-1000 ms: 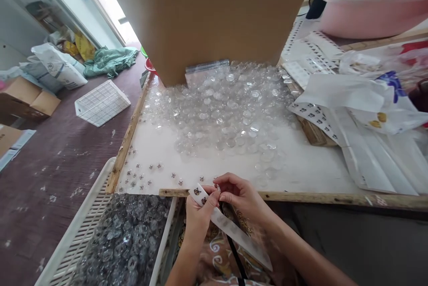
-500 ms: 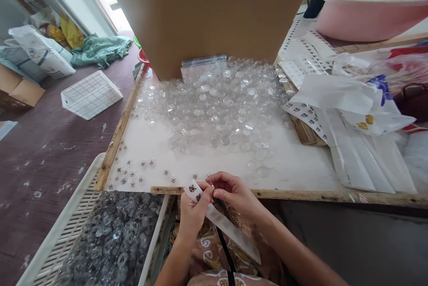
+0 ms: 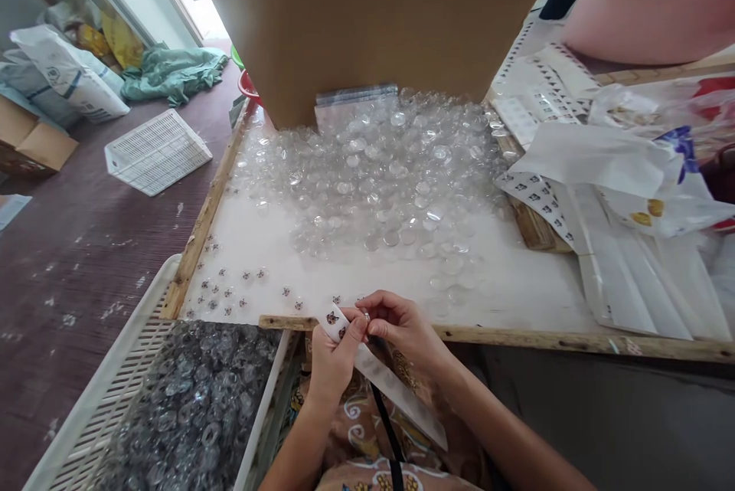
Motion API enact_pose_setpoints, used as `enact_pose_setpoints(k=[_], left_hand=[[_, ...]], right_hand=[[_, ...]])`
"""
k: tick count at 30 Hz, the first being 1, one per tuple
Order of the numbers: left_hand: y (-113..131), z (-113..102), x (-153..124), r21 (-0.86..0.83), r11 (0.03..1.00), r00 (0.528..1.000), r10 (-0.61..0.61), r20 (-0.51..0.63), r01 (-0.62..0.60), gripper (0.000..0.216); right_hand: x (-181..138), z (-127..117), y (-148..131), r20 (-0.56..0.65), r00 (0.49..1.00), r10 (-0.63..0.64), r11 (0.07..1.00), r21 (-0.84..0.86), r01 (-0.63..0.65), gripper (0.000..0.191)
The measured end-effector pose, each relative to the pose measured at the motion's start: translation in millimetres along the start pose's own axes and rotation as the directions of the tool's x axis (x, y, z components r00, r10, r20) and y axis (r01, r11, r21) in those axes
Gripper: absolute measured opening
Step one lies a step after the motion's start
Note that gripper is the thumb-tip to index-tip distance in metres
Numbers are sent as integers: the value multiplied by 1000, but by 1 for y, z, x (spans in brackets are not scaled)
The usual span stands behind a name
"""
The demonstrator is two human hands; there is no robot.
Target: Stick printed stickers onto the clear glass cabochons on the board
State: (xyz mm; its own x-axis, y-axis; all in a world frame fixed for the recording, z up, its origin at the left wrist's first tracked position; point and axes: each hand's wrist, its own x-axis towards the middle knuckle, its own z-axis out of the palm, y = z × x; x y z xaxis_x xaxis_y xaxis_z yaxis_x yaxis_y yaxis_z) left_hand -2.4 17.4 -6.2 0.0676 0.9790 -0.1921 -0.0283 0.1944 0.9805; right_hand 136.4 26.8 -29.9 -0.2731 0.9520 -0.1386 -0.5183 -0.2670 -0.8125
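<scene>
"What surrounds the hands?"

"A tall cardboard panel [image 3: 367, 24] stands at the far side of the white table [image 3: 534, 284], blocking the view behind it. In front of it spreads a heap of clear discs [image 3: 390, 184], covering much of the tabletop."

"And to the sides?"

"On the right, loose white paper [image 3: 597, 158] lies over a wooden block [image 3: 537, 229], with a pink basin [image 3: 643, 24] farther off. On the near left, a slatted basket [image 3: 132, 357] is packed with clear pieces [image 3: 195, 399]. Small printed faces [image 3: 261, 273] are scattered on the table's near-left part."

"Where is the sticker strip [image 3: 402, 399]?"

"At the near edge, by the wooden rail [image 3: 517, 336]. The left hand [image 3: 333, 361] grips its upper end, thumb on top; the rest slants down to the near right, over the person's patterned clothing [image 3: 367, 422]."

"The other hand?"

"The right hand [image 3: 405, 330] comes in from the right, fingers curled, thumb and forefinger pinching a small shiny piece [image 3: 366, 315] right beside the left thumb. Its exact shape is too small to tell."
</scene>
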Motion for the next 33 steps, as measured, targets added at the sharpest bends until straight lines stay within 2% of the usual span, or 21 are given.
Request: enact_pose_setpoints(k=[7, 11, 19, 33], left_hand=[[2, 2, -3, 69, 996, 999, 53, -13, -52, 23], [1, 0, -7, 43, 996, 997, 73, -4, -72, 22], [1, -1, -9, 59, 997, 998, 55, 33, -57, 21], [1, -4, -6, 14, 1000, 997, -9, 78, 8, 27]], right_hand=[[-3, 0, 2, -24, 1000, -13, 1000, -29, 12, 31], [-5, 0, 1, -54, 998, -33, 998, -53, 30, 29], [-7, 3, 0, -40, 997, -72, 997, -31, 71, 26], [-5, -1, 4, -2, 998, -57, 998, -22, 57, 33]])
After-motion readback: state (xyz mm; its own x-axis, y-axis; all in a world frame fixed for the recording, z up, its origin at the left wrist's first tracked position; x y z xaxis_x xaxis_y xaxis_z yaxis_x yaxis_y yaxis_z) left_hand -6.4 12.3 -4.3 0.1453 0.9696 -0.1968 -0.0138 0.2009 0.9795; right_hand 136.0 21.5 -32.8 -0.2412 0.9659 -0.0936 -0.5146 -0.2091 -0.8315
